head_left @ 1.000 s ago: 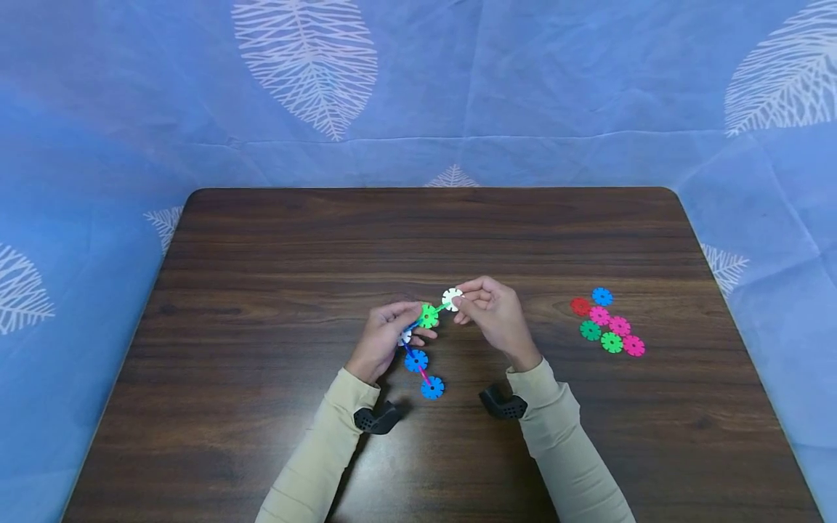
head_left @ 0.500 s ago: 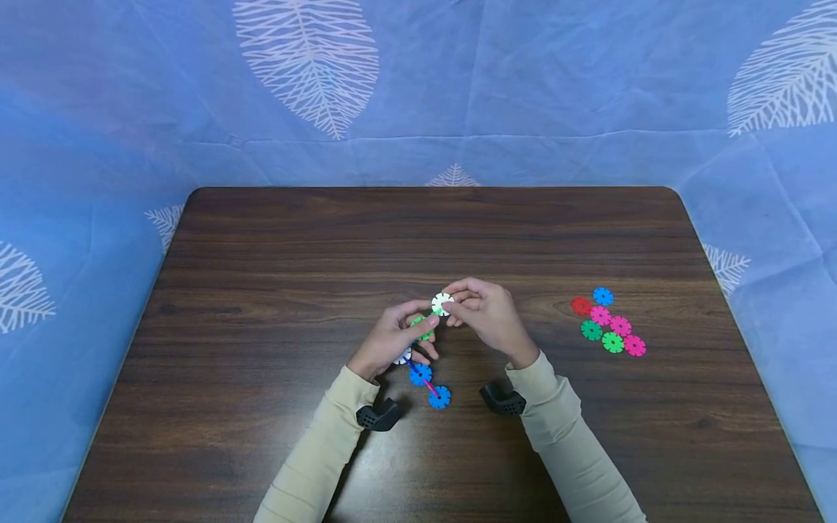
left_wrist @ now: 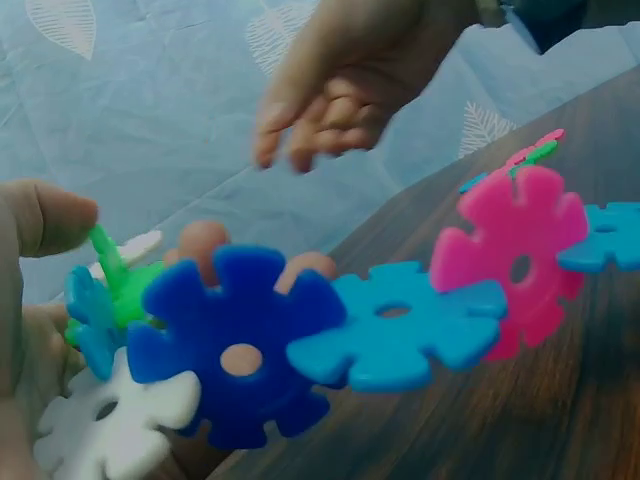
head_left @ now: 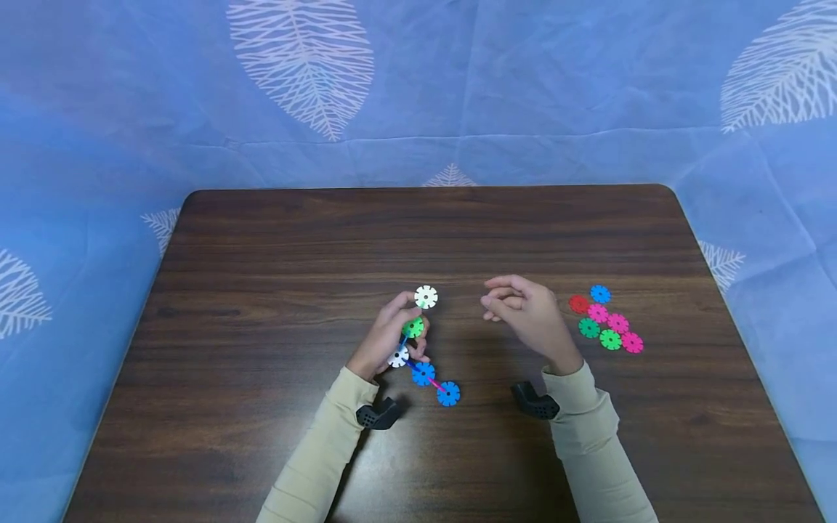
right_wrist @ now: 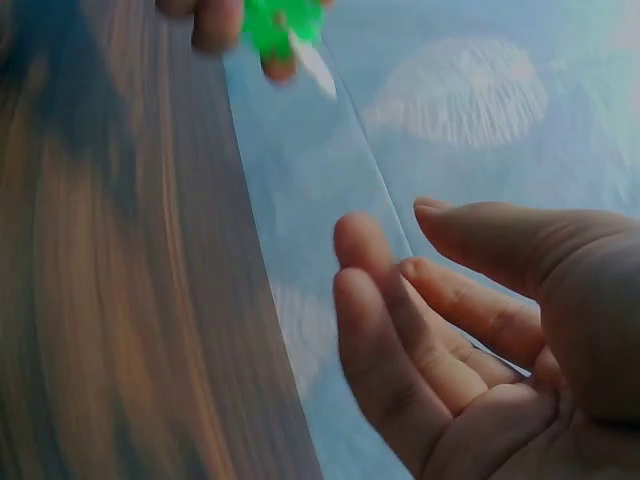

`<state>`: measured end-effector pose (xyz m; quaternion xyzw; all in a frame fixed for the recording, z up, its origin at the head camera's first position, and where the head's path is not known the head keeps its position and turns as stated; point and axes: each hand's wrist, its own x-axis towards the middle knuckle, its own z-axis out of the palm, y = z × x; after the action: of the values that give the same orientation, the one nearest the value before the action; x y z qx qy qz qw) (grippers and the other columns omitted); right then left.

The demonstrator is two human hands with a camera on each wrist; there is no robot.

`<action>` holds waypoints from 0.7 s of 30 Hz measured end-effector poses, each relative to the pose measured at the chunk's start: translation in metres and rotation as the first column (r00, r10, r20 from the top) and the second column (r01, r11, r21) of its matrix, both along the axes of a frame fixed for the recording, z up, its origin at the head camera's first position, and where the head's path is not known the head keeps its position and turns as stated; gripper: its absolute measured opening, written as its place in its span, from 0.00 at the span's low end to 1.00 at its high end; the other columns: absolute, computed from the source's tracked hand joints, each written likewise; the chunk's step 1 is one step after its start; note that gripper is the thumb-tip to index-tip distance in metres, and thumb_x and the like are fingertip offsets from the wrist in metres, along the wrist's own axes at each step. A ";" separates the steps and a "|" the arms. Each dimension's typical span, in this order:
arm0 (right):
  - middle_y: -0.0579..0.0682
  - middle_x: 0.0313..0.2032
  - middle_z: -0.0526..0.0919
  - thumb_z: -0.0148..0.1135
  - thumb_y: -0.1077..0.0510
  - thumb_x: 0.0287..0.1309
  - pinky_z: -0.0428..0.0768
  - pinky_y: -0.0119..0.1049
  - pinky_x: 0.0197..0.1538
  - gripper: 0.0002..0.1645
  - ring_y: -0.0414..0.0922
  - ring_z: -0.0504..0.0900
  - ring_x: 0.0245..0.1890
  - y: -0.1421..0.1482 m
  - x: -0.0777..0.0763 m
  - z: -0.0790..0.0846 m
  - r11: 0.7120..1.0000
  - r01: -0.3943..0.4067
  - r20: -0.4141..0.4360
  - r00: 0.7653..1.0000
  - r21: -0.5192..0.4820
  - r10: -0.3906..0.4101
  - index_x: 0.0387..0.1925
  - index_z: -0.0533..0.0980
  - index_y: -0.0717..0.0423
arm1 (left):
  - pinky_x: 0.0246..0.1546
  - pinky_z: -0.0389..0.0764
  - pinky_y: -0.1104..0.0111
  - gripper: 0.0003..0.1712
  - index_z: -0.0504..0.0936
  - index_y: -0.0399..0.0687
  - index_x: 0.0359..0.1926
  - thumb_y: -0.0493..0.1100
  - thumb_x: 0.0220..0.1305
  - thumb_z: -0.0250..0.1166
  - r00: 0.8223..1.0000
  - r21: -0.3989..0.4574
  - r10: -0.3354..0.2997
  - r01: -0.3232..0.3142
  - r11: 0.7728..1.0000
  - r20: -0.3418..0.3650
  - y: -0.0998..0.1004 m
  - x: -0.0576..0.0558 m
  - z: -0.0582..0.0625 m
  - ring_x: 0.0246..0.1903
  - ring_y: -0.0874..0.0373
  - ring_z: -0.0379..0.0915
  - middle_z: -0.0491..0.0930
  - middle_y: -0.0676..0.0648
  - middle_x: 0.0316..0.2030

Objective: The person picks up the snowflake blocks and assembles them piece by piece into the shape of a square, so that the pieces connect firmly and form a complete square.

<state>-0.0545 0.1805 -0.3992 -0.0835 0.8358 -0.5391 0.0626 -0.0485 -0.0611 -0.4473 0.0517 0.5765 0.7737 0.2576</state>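
My left hand (head_left: 379, 338) grips a chain of interlocking plastic snowflake discs, thumb near the green disc (head_left: 413, 327). At the chain's upper end a white disc (head_left: 426, 297) sticks out past the fingertips. Below the hand trail another white disc (head_left: 398, 356) and two blue discs (head_left: 423, 373). The left wrist view shows a dark blue disc (left_wrist: 190, 320), a light blue disc (left_wrist: 400, 350) and a pink disc (left_wrist: 475, 235) slotted together at angles. To the right of the chain, my right hand (head_left: 532, 312) is in the air, fingers loosely bent, holding nothing.
Several loose discs lie in a cluster at the right of the dark wooden table (head_left: 327, 232): blue, red (head_left: 578, 303), pink (head_left: 617, 323) and green (head_left: 611, 339). A blue cloth (head_left: 523, 73) with white leaf prints hangs behind the table.
My right hand has let go of the white end disc and moved right, toward the loose discs. The left hand keeps the chain, whose lower end has swung slightly right.
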 end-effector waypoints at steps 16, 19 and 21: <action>0.57 0.24 0.84 0.63 0.54 0.59 0.65 0.30 0.29 0.16 0.23 0.65 0.15 0.127 0.032 0.001 0.693 0.483 -0.146 0.861 0.534 -0.487 0.40 0.80 0.66 | 0.22 0.84 0.59 0.18 0.61 0.44 0.36 0.54 0.75 0.39 0.992 0.054 0.091 -0.096 0.994 0.092 -0.005 -0.002 0.001 0.11 0.61 0.66 0.67 0.51 0.17; 0.60 0.24 0.83 0.62 0.54 0.59 0.62 0.38 0.33 0.18 0.34 0.68 0.18 0.146 0.038 -0.003 0.633 0.476 -0.078 0.831 0.611 -0.550 0.40 0.79 0.68 | 0.22 0.84 0.59 0.22 0.61 0.45 0.34 0.58 0.74 0.38 0.992 0.056 0.087 -0.093 0.994 0.087 -0.006 -0.002 0.000 0.10 0.61 0.65 0.67 0.51 0.16; 0.62 0.25 0.82 0.61 0.54 0.60 0.63 0.43 0.35 0.19 0.42 0.70 0.21 0.157 0.042 -0.006 0.617 0.449 -0.037 0.826 0.646 -0.563 0.41 0.77 0.69 | 0.22 0.84 0.59 0.23 0.61 0.45 0.34 0.59 0.74 0.38 0.993 0.055 0.089 -0.093 0.994 0.081 -0.007 -0.002 -0.001 0.10 0.61 0.65 0.67 0.51 0.16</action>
<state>-0.0125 0.3378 -0.4054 0.2282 0.9465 -0.2283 0.0026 -0.0505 -0.0681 -0.4479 0.0027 0.5447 0.8027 0.2427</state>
